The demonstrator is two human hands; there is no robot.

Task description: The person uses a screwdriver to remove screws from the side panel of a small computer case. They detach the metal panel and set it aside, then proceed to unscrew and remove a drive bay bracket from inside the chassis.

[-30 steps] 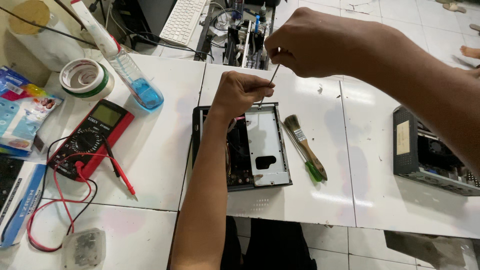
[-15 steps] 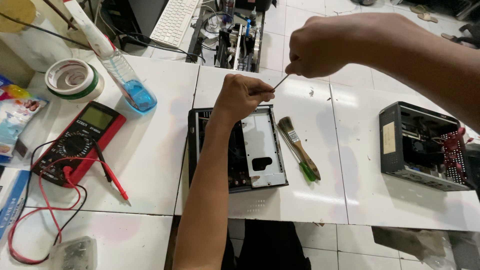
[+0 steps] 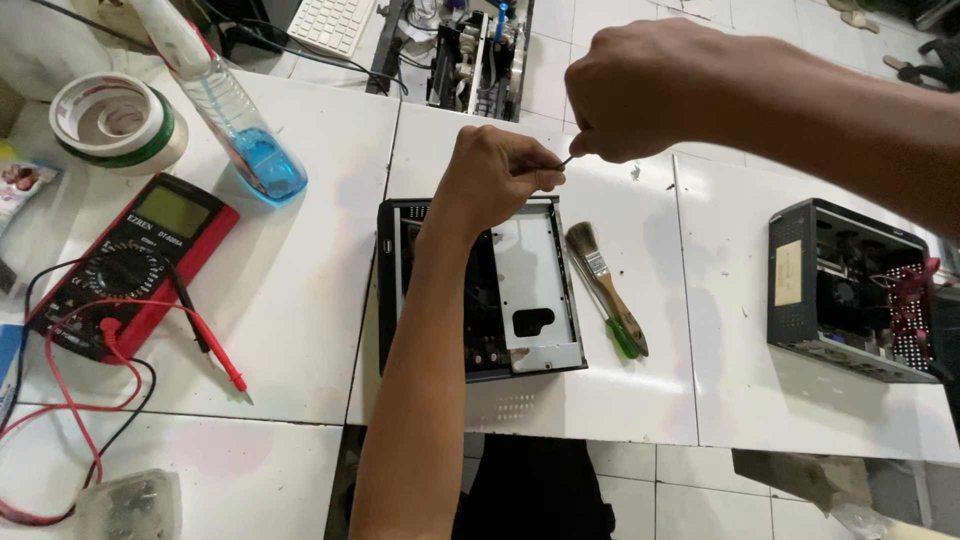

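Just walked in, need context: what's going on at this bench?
A person is working over an open small computer case lying flat on the white table. The right hand grips a thin screwdriver, and the left hand pinches at its tip just above the case's far edge. A paintbrush lies beside the case on the right, a red multimeter with its leads on the left, and a second open black case sits at the far right.

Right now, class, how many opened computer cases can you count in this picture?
2. One opened case lies flat on the table under the hands; a second black case sits at the right table edge. Other hardware stands beyond the table, too unclear to count.
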